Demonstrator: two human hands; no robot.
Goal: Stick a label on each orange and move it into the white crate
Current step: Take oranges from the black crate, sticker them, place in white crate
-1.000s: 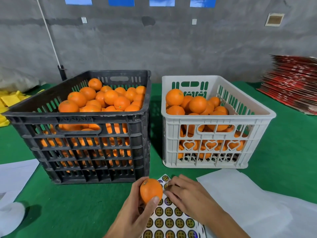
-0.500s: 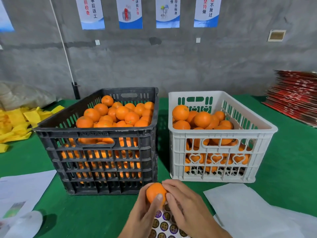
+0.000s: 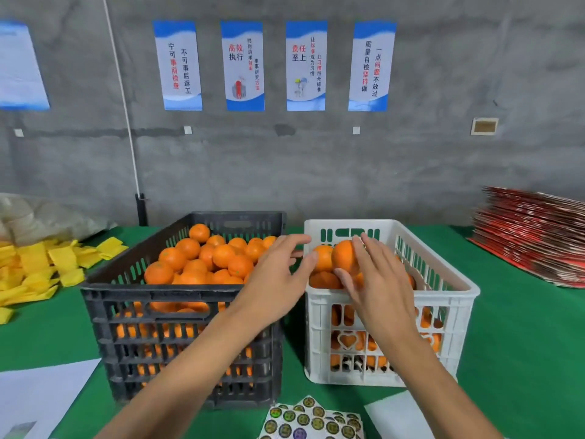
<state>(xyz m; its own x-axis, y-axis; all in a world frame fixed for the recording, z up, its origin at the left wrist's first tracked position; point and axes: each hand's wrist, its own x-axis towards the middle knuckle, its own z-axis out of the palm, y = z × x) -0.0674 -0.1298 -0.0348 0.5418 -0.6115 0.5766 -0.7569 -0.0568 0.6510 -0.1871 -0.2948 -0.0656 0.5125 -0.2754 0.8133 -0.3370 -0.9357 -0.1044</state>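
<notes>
The black crate on the left is heaped with oranges. To its right stands the white crate, partly filled with oranges. My right hand is over the white crate's front left part and holds one orange between thumb and fingers, on top of the pile. Fingers straight and spread, my left hand hovers above the black crate's right rim and holds nothing. A sheet of round labels lies at the near edge.
The green table carries white paper at the near left and near right. Yellow pieces are scattered at the far left. A stack of red flat cartons sits at the far right. A grey wall stands behind.
Both hands have risen from the label sheet to the crates. The orange went from my left hand into my right hand and now sits over the white crate. The camera has tilted up.
</notes>
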